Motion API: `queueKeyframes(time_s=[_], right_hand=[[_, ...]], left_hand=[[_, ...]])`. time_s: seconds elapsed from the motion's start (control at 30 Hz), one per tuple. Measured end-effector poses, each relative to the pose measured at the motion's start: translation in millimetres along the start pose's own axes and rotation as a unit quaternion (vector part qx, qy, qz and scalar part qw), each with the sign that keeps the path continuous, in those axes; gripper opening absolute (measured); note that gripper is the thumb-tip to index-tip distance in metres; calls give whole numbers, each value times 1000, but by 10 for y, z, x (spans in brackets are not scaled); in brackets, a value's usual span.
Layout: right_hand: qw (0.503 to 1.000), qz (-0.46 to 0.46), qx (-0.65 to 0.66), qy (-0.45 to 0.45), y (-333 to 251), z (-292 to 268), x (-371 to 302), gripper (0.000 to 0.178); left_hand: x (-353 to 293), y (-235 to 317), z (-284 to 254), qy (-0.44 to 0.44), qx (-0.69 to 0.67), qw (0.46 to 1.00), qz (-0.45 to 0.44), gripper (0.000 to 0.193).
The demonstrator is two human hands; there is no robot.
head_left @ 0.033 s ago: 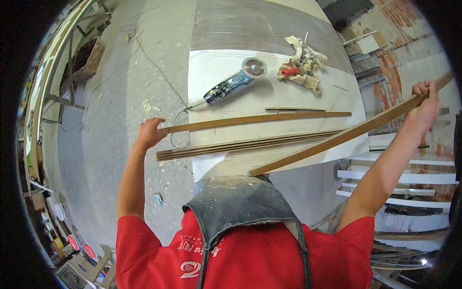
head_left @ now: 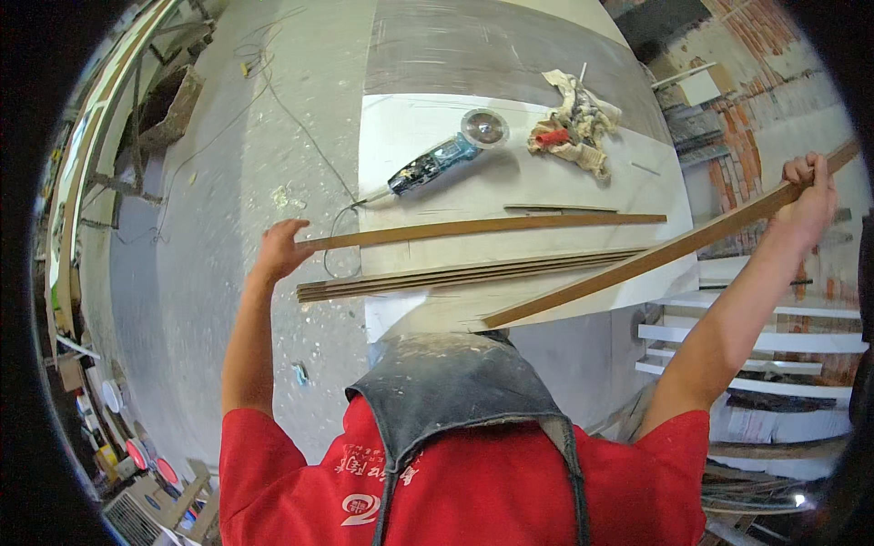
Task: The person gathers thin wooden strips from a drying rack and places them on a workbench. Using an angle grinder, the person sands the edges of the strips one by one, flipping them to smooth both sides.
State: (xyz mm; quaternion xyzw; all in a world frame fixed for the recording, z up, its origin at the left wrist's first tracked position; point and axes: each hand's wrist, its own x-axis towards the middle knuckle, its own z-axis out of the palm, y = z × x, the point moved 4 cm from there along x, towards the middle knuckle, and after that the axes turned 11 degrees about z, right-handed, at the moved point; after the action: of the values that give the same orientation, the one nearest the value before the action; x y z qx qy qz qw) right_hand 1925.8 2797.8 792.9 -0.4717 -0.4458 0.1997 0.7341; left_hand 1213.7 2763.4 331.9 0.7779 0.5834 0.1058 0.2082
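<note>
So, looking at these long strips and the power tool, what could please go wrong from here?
The slanting strip in the right grip crosses above the stack of strips in view; lowering it could knock the stack askew. The cord loops close to the other strip at the left grip; it might snag and drag the power tool.

I count one grinder [head_left: 437, 164] on one white panel [head_left: 401, 118]. Right of the grinder, there's one crumpled cloth [head_left: 592, 156] and one red piece [head_left: 552, 137]. Nearer the person than the grinder, two loose long brown strips [head_left: 492, 225], plus one stack [head_left: 455, 275] of several more.
</note>
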Motion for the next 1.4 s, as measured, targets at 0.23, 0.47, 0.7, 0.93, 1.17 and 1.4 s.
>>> queueKeyframes(time_s=[0.23,0.47,0.7,0.93,1.17,1.4], right_hand=[[991,25,-120,-55,196,658,-814,12],[858,-42,-417,-297,1391,654,-2381,14],[763,-83,-346,-539,2033,217,-3387,25],[715,-81,-349,-600,2422,-356,-3550,29],[696,-93,-384,-600,2816,-649,-3434,21],[741,-117,-419,-512,3218,-834,-3378,15]], left_hand=[[-851,-541,-523,228,-94,963,-113,63],[-1599,-331,-892,360,-273,864,-222,64],[-1859,-89,-584,435,-500,712,-232,75],[-1852,124,55,477,-576,605,-273,71],[-1746,-144,738,438,-561,639,-292,46],[-1879,-141,1136,428,-573,599,-360,51]])
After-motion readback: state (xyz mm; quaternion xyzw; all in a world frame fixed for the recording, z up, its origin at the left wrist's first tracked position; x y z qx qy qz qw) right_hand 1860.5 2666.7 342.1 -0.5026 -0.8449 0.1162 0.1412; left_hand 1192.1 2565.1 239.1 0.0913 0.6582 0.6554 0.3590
